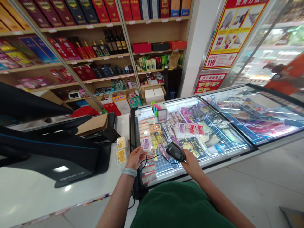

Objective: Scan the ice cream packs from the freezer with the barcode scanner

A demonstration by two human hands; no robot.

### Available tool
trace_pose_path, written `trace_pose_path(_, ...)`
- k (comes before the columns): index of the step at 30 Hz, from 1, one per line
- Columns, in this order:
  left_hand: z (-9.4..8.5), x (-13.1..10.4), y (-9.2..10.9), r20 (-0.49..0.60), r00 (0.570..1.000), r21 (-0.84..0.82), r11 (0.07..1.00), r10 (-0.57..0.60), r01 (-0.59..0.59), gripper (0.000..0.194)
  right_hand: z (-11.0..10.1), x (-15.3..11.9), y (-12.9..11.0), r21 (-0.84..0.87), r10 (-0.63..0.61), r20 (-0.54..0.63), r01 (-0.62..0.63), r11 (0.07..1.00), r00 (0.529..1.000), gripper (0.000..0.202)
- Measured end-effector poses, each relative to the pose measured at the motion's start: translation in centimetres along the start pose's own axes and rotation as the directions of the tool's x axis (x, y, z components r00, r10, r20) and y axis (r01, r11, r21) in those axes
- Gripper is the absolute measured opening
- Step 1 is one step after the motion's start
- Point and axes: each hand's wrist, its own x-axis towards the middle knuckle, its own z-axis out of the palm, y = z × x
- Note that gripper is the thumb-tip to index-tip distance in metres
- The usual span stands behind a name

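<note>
In my left hand (136, 157), closed at its edge, is a small clear pack with a purple and white label (146, 144), over the left end of the glass-topped freezer. My right hand (190, 160) is wrapped round the handle of a black barcode scanner (175, 151), whose head points left toward the pack. The scanner's black cable (156, 155) loops across the glass. Another purple-labelled pack (180, 129) and two red-labelled packs (195, 129) rest on the freezer lid. Two yellow-labelled packs (121, 151) lie on the white counter left of my left hand.
A black checkout machine (78, 155) stands on the white counter (78, 193) at left. The freezer (255, 147) stretches right, a pen holder (163, 109) on its far edge. Shelves (95, 57) of boxes and bottles stand behind. A blurred person in orange (291, 76) is at far right.
</note>
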Motion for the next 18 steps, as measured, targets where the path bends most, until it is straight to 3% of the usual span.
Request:
trace_pose_path(8,-0.08,-0.16,-0.36,0.060,0.996,-0.031,0.998,0.065,-0.063,0.048,0.03,-0.17,0.08,0.004,0.006,-0.003,-0.006,1.000,1.000,0.043)
trace_pose_path(18,-0.43,-0.01,-0.38,0.030,0.994,0.023,0.995,0.101,-0.101,0.042,0.05,-0.25,0.17,0.003,-0.016,-0.010,0.016,1.000,1.000,0.044)
